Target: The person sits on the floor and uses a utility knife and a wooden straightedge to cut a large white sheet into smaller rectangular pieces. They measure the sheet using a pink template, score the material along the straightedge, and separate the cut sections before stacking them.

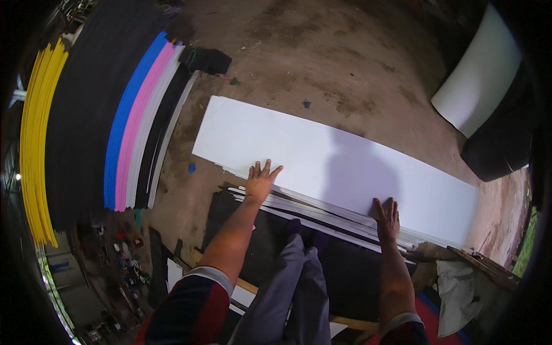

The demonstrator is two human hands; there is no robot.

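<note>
A long white sheet (276, 138) lies slantwise across the middle of the view, on top of a stack of similar sheets whose layered edges show on the near side. My left hand (261, 183) rests on its near edge, left of the middle, fingers spread. Farther right, my right hand (388, 218) lies on the same near edge with its fingers stretched out. Neither hand grips anything. Below the sheet, several thin white strips (310, 211) lie along the stack's near side. A shadow falls over the sheet between my hands.
On the left stand tall stacks of yellow (37, 144), black (80, 126), blue (129, 115) and pink sheets (141, 115). Curled white (480, 75) and black sheets (503, 132) stand at the far right. A crumpled pale sack (457, 296) lies at the lower right. Dark sheeting (351, 276) spreads around my feet.
</note>
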